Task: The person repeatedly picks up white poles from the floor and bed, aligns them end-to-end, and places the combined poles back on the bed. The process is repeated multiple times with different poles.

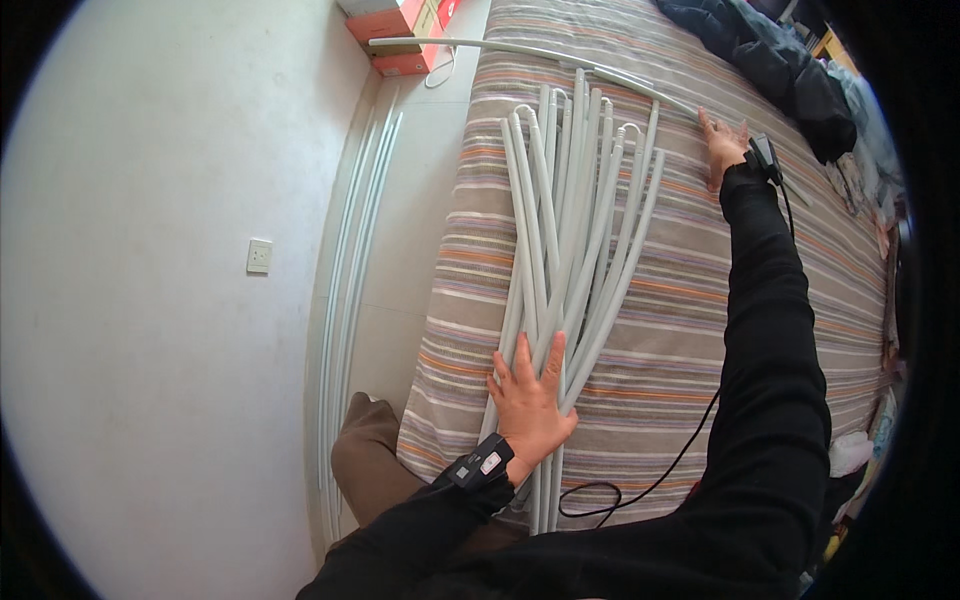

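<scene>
One bundle of white poles (575, 230) lies on the striped bed (460, 290), overlapping too much for an exact count. On the bundle's near part, the left hand (532, 405) is spread flat, palm down, probably to steady it. Crosswise beyond the bundle lies one separate pole (520, 47); the right hand (724, 148) reaches it, fingers apart, its grip impossible to tell.
</scene>
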Demonstrator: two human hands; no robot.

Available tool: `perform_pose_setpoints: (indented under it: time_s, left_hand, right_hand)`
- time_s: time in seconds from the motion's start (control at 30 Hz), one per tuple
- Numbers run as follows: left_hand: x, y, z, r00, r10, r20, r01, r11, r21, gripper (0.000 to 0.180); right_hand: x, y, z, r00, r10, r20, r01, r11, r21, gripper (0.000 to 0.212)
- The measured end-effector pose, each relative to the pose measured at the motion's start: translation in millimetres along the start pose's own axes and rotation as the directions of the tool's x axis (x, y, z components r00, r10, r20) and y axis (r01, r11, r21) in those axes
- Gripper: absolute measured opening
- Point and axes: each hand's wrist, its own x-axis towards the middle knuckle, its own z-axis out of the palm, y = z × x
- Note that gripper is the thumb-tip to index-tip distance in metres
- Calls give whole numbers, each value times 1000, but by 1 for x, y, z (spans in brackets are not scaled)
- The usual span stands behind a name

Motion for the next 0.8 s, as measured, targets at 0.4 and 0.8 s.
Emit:
perform_pose_setpoints:
  time_s: [0.4, 0.8]
  left_hand:
    - [2, 0, 5, 1000, -24, -7, 24, 1000, 13, 116]
    - [4, -26, 23, 983, 2, 185, 23, 991, -132, 129]
  right_hand:
    - [-279, -59, 135, 954, -100, -281, 297, 415, 860, 59]
    - [-393, -196, 84, 984, 43, -175, 179, -107, 978, 117]
